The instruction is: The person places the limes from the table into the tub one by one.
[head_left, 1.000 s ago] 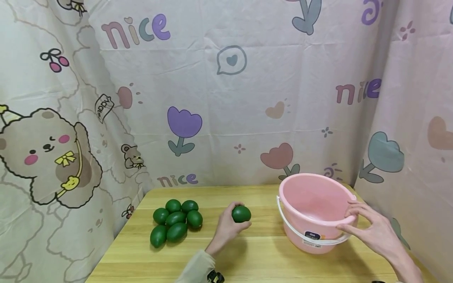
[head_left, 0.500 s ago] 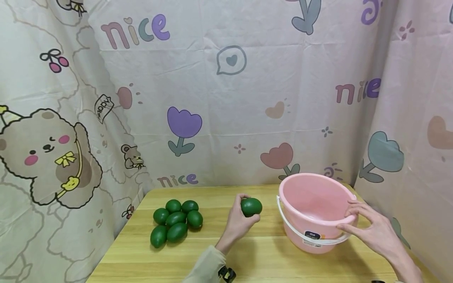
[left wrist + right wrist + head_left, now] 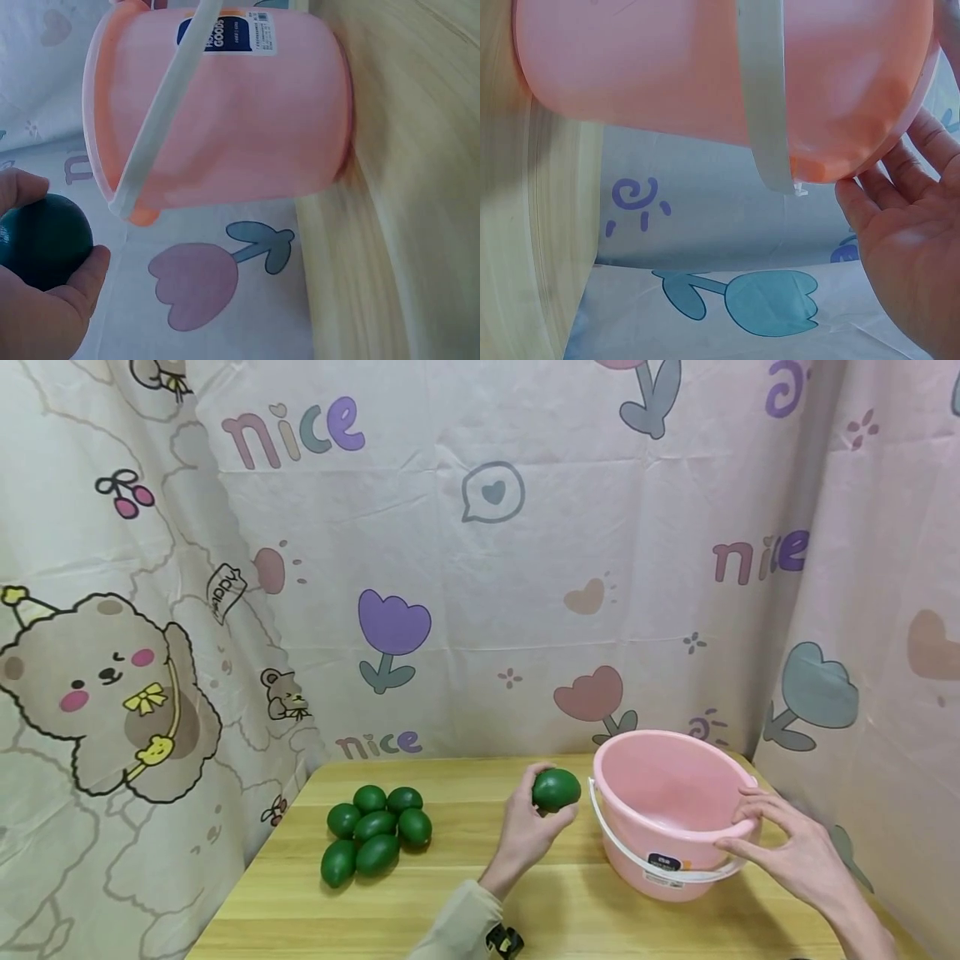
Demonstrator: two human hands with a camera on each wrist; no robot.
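My left hand [image 3: 525, 827] holds a smooth, dark green oval fruit [image 3: 557, 790] between thumb and fingers, raised above the table just left of the pink bucket [image 3: 656, 868]. In the left wrist view the fruit [image 3: 46, 241] is apart from the bucket, near its rim. The bucket stands upright, its white handle [image 3: 637, 858] hanging down at the front. My right hand [image 3: 798, 856] grips the bucket's right rim, thumb outside at the front and fingertips over the edge. What part of the bucket's inside shows is bare pink; its bottom is partly hidden.
Several more green fruits [image 3: 375, 827] lie clustered on the left of the wooden table [image 3: 300, 910]. A printed cloth [image 3: 480, 585] hangs behind the table and along both sides. A dark strap [image 3: 504, 941] sits on the left wrist.
My left hand has carried the green fruit right and slightly upward, toward the bucket. My right hand and the bucket have stayed in place. The head view has shifted slightly.
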